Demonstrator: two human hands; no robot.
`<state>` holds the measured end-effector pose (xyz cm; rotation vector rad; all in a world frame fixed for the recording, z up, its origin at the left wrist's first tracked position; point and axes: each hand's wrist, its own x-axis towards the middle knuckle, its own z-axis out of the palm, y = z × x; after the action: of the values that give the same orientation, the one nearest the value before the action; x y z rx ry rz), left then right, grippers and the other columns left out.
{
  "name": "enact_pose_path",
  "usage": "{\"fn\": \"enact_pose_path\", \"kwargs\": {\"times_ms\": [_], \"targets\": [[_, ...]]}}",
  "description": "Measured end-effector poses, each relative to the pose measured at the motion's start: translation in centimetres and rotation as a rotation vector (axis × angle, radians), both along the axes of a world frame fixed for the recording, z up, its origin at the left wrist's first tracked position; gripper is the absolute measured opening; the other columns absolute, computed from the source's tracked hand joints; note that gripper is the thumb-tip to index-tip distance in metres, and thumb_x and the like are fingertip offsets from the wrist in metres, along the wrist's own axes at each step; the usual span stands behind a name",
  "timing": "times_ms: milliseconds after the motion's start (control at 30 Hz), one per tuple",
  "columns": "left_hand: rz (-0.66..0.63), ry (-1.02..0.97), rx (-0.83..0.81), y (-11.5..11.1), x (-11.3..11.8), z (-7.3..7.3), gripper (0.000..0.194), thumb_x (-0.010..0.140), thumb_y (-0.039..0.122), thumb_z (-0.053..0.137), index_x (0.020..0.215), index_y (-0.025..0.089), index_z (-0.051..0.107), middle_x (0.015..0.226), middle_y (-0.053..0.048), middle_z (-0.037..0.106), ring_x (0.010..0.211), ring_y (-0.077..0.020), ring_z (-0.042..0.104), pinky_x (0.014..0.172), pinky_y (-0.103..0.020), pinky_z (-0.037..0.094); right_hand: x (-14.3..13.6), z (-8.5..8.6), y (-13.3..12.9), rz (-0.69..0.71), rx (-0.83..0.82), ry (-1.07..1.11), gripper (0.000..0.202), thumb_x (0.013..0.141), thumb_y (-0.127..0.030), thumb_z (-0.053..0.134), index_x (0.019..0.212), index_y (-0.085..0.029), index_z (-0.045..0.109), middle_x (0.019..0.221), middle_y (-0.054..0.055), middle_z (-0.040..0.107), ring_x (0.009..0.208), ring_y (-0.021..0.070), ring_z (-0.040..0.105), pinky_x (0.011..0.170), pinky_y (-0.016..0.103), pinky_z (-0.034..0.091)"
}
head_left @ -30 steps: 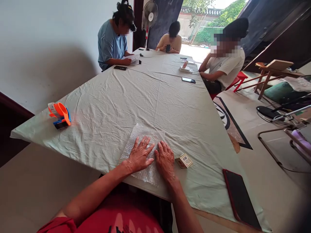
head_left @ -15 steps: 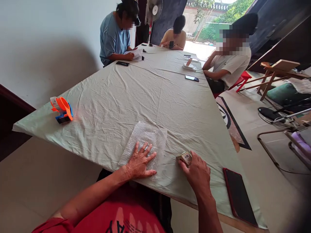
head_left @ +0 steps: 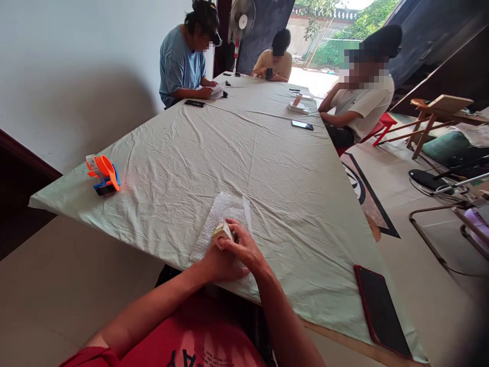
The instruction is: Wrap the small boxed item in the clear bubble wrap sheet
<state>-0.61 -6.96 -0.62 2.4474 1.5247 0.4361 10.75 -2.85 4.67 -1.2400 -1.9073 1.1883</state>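
Note:
A small box (head_left: 220,233), pale on the end facing me with golden edges, is gripped between the thumb and fingers of my right hand (head_left: 244,248). It is held above my left hand (head_left: 218,266), close over its back. My left hand rests on a sheet of bubble wrap (head_left: 218,210) near the table's front edge. Its thumb sticks out flat to the right, while its other fingers are mostly hidden behind the box and my right hand. The right side of the wrap is folded or lifted a little.
An orange and blue tape dispenser (head_left: 106,176) stands at the left on the cloth-covered table (head_left: 171,168). By the right edge lies a red-cased phone (head_left: 382,311). Three people sit farther along the table, with phones (head_left: 301,125), papers (head_left: 217,90) and a small white box (head_left: 298,107) near them.
My right hand has carried the box leftward from the bare cloth to over my left hand. My left hand has stayed on the bubble wrap, whose right side has shifted.

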Motion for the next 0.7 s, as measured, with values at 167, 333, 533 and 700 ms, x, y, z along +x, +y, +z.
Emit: {"fn": "enact_pose_path", "kwargs": {"times_ms": [167,333,533,700], "targets": [[-0.136,-0.01,-0.072,0.7,-0.7,1.0,0.087,0.085,0.063,0.058,0.156,0.025,0.026,0.162,-0.012,0.03,0.151,-0.0391,0.018,0.118,-0.072,0.001,3.2,-1.7,1.2,-0.106,-0.231,0.238,0.036,0.085,-0.045,0.059,0.108,-0.017,0.066,0.111,0.01,0.072,0.104,0.0277,0.066,0.091,0.04,0.05],[-0.072,-0.065,-0.053,0.4,-2.8,1.4,0.072,0.088,0.06,0.057,0.149,0.025,0.042,0.16,-0.014,0.034,0.151,-0.0359,0.021,0.121,-0.065,0.005,4.9,-2.5,1.4,-0.168,-0.287,0.269,0.048,0.077,-0.046,0.069,0.115,-0.019,0.063,0.118,0.009,0.069,0.108,0.027,0.063,0.094,0.039,0.048],[0.068,-0.018,-0.051,-0.3,-5.7,0.8,0.075,0.081,0.06,0.067,0.144,0.023,0.049,0.156,-0.016,0.04,0.149,-0.036,0.028,0.12,-0.066,0.005,3.6,-3.3,0.9,-0.083,0.049,-0.072,0.032,0.073,-0.036,0.075,0.099,-0.021,0.064,0.137,0.012,0.057,0.126,0.0299,0.054,0.107,0.045,0.041],[0.066,-0.035,-0.062,-0.2,-6.0,0.2,0.086,0.079,0.061,0.068,0.149,0.02,0.041,0.158,-0.017,0.038,0.149,-0.037,0.027,0.119,-0.068,0.003,2.9,-3.5,-0.1,-0.034,0.245,-0.223,0.036,0.079,-0.026,0.068,0.113,-0.022,0.058,0.136,0.013,0.058,0.127,0.0276,0.055,0.108,0.045,0.042]]}}
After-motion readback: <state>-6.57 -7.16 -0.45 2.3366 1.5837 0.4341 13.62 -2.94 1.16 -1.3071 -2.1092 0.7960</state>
